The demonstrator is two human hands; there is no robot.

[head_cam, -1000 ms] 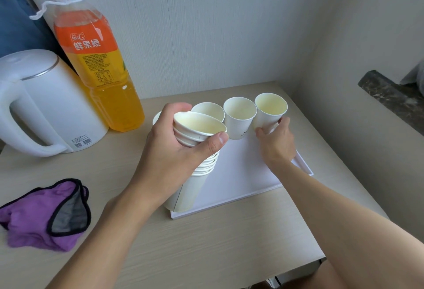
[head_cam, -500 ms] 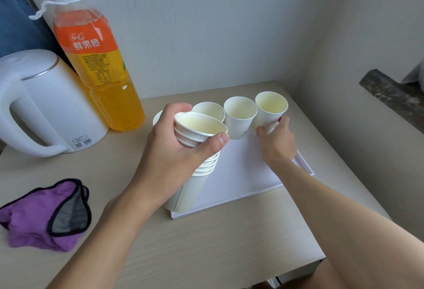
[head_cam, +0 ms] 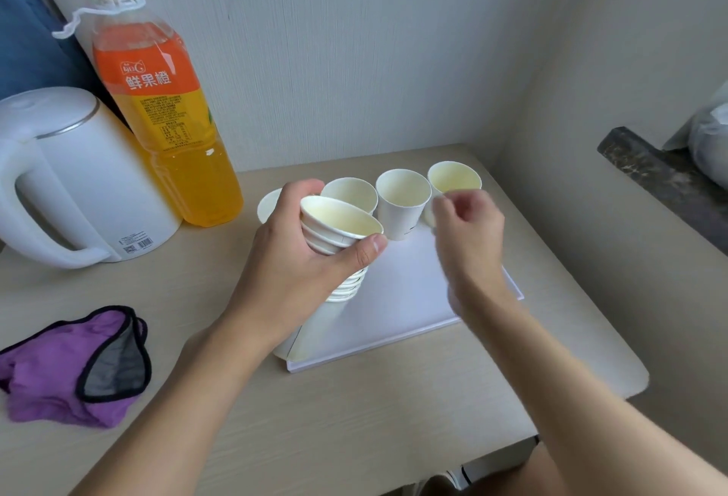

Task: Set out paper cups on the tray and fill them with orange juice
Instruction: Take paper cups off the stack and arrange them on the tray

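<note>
A white tray [head_cam: 413, 298] lies on the wooden table. Along its far edge stand white paper cups: one at the right [head_cam: 454, 180], one in the middle [head_cam: 402, 204], one [head_cam: 350, 192] just left of it, and another [head_cam: 267, 207] mostly hidden behind my left hand. My left hand [head_cam: 299, 259] grips a tilted stack of paper cups [head_cam: 338, 235] above the tray's near left part. My right hand [head_cam: 468, 227], blurred, hovers just in front of the rightmost cup with fingers loosely curled and nothing in it. A large orange juice bottle [head_cam: 169, 129], capped, stands at the back left.
A white electric kettle [head_cam: 75, 176] stands left of the bottle. A purple cloth [head_cam: 75, 369] lies near the front left. Walls close the table at the back and right; a dark ledge [head_cam: 662, 180] sits to the far right.
My right hand has let go of the rightmost cup and drawn back slightly toward me. The left hand and its stack have hardly moved.
</note>
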